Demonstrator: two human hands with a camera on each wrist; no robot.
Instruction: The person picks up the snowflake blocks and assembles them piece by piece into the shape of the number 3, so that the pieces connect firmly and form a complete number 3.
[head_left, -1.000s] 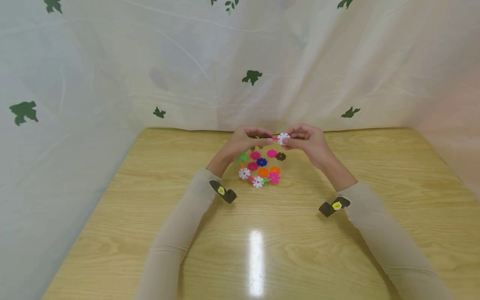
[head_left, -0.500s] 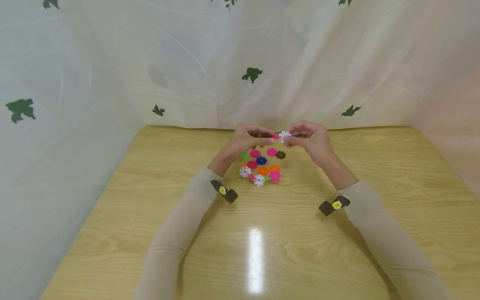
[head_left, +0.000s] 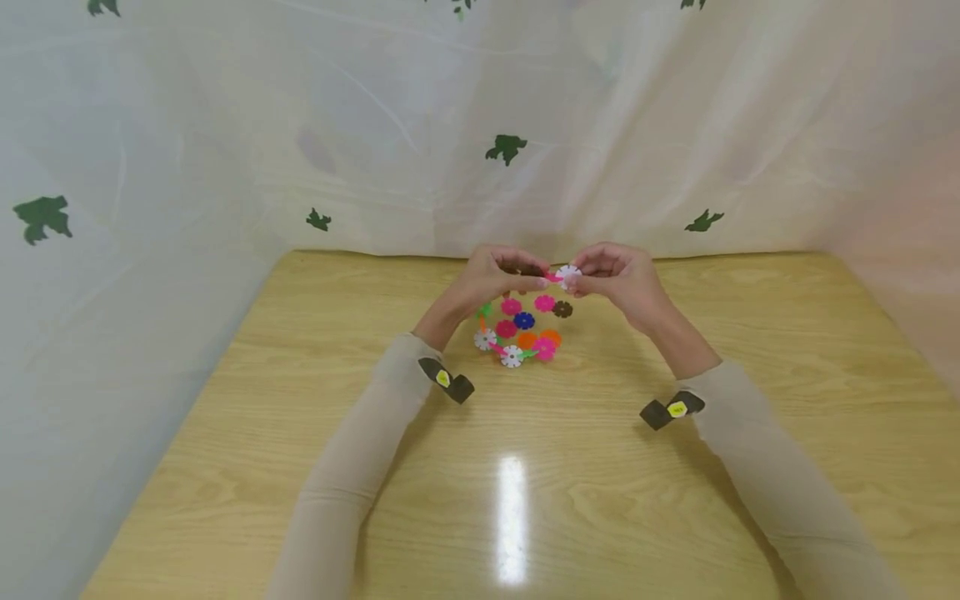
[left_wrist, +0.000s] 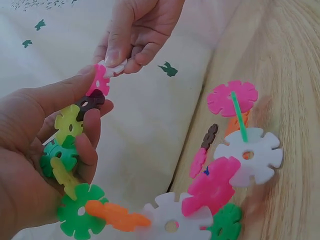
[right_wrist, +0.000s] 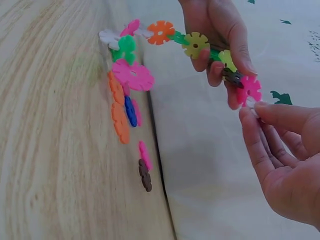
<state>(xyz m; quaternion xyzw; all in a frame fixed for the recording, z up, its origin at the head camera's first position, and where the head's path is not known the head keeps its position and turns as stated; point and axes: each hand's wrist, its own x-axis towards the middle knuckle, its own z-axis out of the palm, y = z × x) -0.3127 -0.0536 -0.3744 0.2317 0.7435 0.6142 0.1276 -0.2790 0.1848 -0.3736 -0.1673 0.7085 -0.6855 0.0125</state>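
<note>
1. Two bare hands, left hand [head_left: 487,273] and right hand [head_left: 632,285], raised over wooden table [head_left: 600,500]; fingertips face each other, near.
2. Left fingers: curled, gap nearly closed, gripping the upper part of a chain of slotted flower discs [left_wrist: 81,220]. Thumb tip at pink disc [left_wrist: 101,81]; dark brown disc [left_wrist: 91,104] just beneath, inside the finger curl.
3. Right fingers: thumb and index closed together, pinching white disc [head_left: 567,271]. It touches the pink disc between both hands' fingertips; can't tell how deep the slots sit.
4. Rest of chain hangs from left fingers past the palm and curves down below them: yellow, green, orange, white, pink. Can't tell if its low end touches the table.
5. Loose-looking pieces on table below both sets of fingertips: blue disc [head_left: 523,321], brown disc [head_left: 562,309], orange discs [right_wrist: 120,122], some pinks. Brown sits nearest under right fingers.
6. Pale cloth [head_left: 420,125] with green shapes beyond fingertips.
7. Beige sleeves [head_left: 337,475], black wrist straps behind the fingers.
</note>
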